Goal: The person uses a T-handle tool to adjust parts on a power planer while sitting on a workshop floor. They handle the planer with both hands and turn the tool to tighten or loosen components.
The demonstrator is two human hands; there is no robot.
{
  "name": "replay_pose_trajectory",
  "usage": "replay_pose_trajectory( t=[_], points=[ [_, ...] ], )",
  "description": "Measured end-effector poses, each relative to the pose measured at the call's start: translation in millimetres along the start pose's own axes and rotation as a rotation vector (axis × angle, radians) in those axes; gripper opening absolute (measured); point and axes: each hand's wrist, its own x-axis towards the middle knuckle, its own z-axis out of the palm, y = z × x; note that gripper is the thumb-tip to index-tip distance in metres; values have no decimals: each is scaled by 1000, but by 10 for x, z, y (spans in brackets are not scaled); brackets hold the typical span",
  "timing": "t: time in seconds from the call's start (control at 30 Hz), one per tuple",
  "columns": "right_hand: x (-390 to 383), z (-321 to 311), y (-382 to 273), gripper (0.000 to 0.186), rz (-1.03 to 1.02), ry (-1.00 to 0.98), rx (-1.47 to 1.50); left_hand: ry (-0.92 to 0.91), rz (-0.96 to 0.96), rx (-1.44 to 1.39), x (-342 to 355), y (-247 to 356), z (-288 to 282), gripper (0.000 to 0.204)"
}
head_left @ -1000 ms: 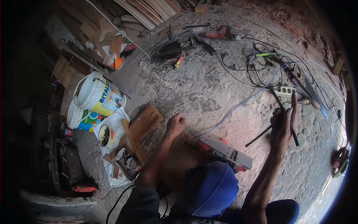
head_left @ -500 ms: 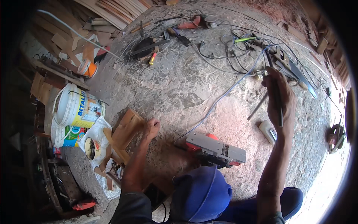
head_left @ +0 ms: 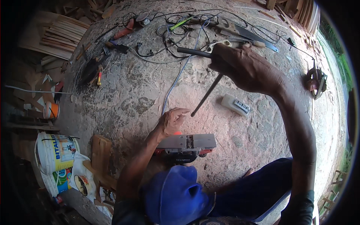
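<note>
- Right hand (head_left: 243, 68) curls round dark bars (head_left: 194, 52), perhaps one tool; fingers hide the join.
- Left hand (head_left: 172, 122), loosely open, seems empty.
- Bars gripped, none touching the upturned planer (head_left: 204, 140) bodyward of the left hand.

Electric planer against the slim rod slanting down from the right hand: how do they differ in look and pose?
The electric planer is broad and flat-faced; the rod is thin and straight.
The planer combines silver plates with red and black parts, while the rod is plain dark grey.
The planer rests upside down on the floor; the rod is held by the right hand.
Both appear close to the left hand.
</note>
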Motion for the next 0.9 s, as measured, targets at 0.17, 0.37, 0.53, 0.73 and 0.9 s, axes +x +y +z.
replay_pose_trajectory(
  t=[0.17, 0.37, 0.53, 0.73, 0.9],
  points=[
    [183, 246, -37, 27, 137, -232, 445, -90, -46, -238, -297, 339, 193, 26],
    [474, 513, -113, 31, 154, -342, 378, -85, -156, -281, -424, 262, 236, 20],
    [761, 365, -272, 29, 417, -626, 500, -38, -142, -333, -475, 231, 259, 21],
    [745, 889, -151, 26, 100, -242, 178, -13, -103, -577, -310, 151, 221, 53],
    [710, 975, -176, 36, 119, -148, -25, 658, 315, -944, 632, 290, 88, 69]
  ],
)
